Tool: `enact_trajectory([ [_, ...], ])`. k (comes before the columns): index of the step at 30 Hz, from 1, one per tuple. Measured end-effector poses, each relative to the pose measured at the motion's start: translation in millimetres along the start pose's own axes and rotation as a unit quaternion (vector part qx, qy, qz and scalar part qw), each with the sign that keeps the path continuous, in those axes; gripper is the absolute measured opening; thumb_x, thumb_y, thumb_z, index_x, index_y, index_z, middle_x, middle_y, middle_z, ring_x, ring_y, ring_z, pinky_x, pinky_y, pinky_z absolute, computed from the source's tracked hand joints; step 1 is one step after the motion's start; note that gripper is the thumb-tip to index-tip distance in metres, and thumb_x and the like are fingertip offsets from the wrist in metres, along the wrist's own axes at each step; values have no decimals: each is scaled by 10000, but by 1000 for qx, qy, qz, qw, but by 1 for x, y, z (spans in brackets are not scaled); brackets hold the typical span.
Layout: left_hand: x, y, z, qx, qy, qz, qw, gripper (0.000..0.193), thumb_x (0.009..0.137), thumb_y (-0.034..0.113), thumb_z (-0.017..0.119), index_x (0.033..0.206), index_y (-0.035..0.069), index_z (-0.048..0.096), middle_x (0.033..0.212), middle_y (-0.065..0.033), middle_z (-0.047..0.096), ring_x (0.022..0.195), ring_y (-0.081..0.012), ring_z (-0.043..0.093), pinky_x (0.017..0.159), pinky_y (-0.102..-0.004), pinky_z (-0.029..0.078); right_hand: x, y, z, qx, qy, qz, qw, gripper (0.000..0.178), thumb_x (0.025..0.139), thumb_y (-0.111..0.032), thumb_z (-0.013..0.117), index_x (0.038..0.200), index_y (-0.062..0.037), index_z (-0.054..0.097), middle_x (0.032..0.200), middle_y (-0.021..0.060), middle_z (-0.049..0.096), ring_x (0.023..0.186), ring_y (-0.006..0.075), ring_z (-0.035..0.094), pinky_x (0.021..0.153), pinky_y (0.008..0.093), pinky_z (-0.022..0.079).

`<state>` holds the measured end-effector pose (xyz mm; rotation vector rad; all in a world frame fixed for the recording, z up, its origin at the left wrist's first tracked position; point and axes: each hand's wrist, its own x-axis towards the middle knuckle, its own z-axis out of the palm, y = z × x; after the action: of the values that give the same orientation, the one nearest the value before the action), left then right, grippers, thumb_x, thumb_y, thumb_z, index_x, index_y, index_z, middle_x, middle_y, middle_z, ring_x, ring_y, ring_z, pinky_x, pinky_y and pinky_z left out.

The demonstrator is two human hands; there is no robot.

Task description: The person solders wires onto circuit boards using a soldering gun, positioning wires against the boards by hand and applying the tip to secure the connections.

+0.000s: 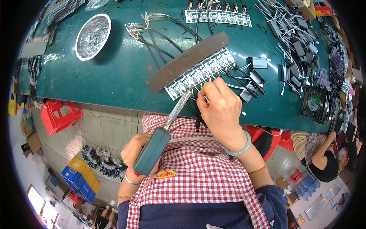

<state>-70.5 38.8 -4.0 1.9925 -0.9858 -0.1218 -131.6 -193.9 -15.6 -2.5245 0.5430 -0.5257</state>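
Note:
A white strip of small circuit boards [209, 71] lies slantwise on the green table, along a brown bar [183, 63]. My left hand [132, 149] is wrapped round a soldering iron [153, 149] with a green body. Its silvery tip touches or nearly touches the strip's near edge, toward the left end. Just right of the tip, my right hand [219, 107] is closed in a pinch on a thin wire, mostly hidden by the fingers. Black cables [244, 78] with coloured leads run from the strip's near edge, and several small grey metal housings [258, 62] lie to its right.
A white bowl [107, 38] of grey material stands at the back left. Another board strip [228, 18] with cables lies at the back. Piled housings with white wires [299, 49] and a black fan [315, 104] sit right. A red stool [61, 116] stands left; a person works at far right.

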Motion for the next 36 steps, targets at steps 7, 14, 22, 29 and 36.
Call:
enact_trajectory([
  [7, -3, 0, 0, -7, 7, -21, 1000, 196, 708, -9, 730, 887, -74, 682, 823, -179, 671, 683, -295, 693, 604, -333, 549, -1, 1, -2, 0, -29, 0, 1000, 156, 741, 25, 696, 790, -26, 557, 769, 112, 504, 662, 285, 617, 542, 394, 482],
  [14, -4, 1, 0, -2, 9, -40, 999, 233, 713, 17, 741, 923, -72, 691, 870, -196, 694, 719, -306, 710, 630, -339, 560, -2, 2, -5, 44, -53, 43, 997, 142, 771, -13, 712, 822, -25, 580, 803, 114, 526, 712, 293, 623, 590, 410, 496],
  [22, -7, -1, -1, -3, 14, -44, 999, 255, 726, 32, 748, 949, -79, 692, 894, -204, 702, 736, -316, 717, 636, -337, 566, -5, 0, -17, 131, -101, 33, 986, 147, 773, -22, 748, 845, -9, 621, 948, 121, 537, 778, 287, 617, 661, 386, 511],
  [29, -7, 1, -1, 0, 10, -60, 998, 254, 711, 20, 750, 938, -79, 692, 887, -203, 698, 739, -321, 715, 639, -344, 567, -4, 4, -16, 117, -126, 2, 985, 153, 780, 20, 727, 837, 18, 585, 980, 141, 528, 835, 321, 609, 706, 403, 505],
  [36, -8, -2, 1, 2, 13, -42, 999, 236, 701, -9, 750, 918, -79, 689, 883, -194, 693, 744, -322, 713, 650, -354, 571, -1, 0, -10, 98, -78, 59, 990, 134, 792, 44, 697, 847, 18, 577, 967, 152, 524, 793, 343, 622, 664, 426, 508],
])
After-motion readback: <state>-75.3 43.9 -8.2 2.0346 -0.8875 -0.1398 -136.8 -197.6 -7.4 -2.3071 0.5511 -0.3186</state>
